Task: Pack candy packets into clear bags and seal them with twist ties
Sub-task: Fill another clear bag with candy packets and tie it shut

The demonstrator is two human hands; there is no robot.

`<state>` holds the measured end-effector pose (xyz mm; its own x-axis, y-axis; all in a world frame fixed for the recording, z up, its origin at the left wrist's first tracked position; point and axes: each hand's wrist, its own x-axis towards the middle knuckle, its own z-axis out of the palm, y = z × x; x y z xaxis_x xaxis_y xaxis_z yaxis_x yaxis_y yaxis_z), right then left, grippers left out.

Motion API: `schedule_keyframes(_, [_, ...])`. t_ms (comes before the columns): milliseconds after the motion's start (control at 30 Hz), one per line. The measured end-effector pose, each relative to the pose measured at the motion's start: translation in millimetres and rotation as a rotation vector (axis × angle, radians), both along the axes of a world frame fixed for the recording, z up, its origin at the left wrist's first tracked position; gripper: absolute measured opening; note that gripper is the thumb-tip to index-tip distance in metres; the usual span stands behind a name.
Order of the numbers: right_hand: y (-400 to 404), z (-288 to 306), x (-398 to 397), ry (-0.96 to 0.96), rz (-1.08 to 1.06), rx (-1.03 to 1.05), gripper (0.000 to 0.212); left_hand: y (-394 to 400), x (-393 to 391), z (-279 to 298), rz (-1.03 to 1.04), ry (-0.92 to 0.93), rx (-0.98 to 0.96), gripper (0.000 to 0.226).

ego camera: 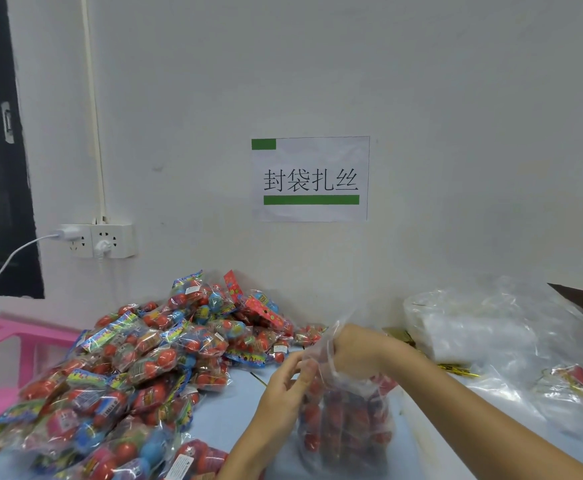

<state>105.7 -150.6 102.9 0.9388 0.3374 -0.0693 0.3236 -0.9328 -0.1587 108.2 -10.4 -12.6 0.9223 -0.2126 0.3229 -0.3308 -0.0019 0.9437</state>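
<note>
White painted wall (317, 81) fills the background, matte and faintly scuffed, with a paper sign (310, 179) bearing green bars and black characters. Below it lies a pale blue table (234, 410). A big heap of candy packets (137, 368), glossy crinkled film over round red and blue sweets, spreads across the table's left half. On the right sits a rumpled mound of clear bags (484, 327), soft and cloudy. A pink plastic frame (13, 337) stands at the far left. Upright between the forearms is a filled clear bag (345, 420) with red candies inside. The right hand (356, 348) is curled round the bag's gathered neck from above; the left hand (286, 382) pinches the neck just beside it, fingertips together. Gold twist ties (456, 368) lie just behind the right forearm. A white double socket (101, 240) is on the wall.
</note>
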Motion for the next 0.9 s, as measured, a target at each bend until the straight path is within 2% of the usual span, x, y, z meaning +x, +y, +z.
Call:
schedule_keyframes(100, [3.3, 1.0, 1.1, 0.011, -0.012, 0.079, 0.039, 0.8, -0.1, 1.0, -0.029, 0.036, -0.027, 0.038])
schedule_keyframes(167, [0.6, -3.1, 2.1, 0.017, -0.023, 0.237, 0.031, 0.5, 1.7, -0.6, -0.043, 0.062, -0.048, 0.047])
schedule_keyframes(267, [-5.4, -2.5, -2.2, 0.0, -0.005, 0.425, 0.023, 0.1, 3.7, -4.0, -0.057, 0.058, -0.049, 0.045])
schedule_keyframes(333, [-9.5, 6.9, -6.4, -0.023, 0.01, 0.446, 0.024, 0.2, 3.2, -4.4, -0.04, 0.052, -0.046, 0.038])
schedule_keyframes(433, [-17.9, 18.7, -8.8, -0.013, -0.05, 0.253, 0.024, 0.1, 3.5, -4.7, -0.016, 0.045, -0.031, 0.026])
schedule_keyframes(533, [-21.3, 22.2, -10.0, -0.008, -0.126, -0.028, 0.02, -0.3, 2.5, -2.4, -0.021, 0.046, -0.02, 0.036])
schedule_keyframes(600, [-21.7, 20.9, -11.8, -0.012, -0.164, -0.126, 0.025, -0.6, 2.6, -2.5, -0.019, 0.043, -0.018, 0.041])
schedule_keyframes(700, [-23.5, 18.3, -10.7, -0.008, -0.209, -0.175, 0.026, -0.7, 1.3, -1.5, -0.021, 0.04, -0.015, 0.037])
schedule_keyframes(800, [-22.8, 15.1, -8.4, 0.029, -0.193, -0.208, 0.016, -1.1, -0.9, -0.6, -0.027, 0.047, -0.002, 0.033])
schedule_keyframes(900, [-20.7, 10.7, -5.4, 0.091, -0.129, -0.157, 0.044, -1.2, -0.8, -1.0, -0.027, 0.054, -0.003, 0.032])
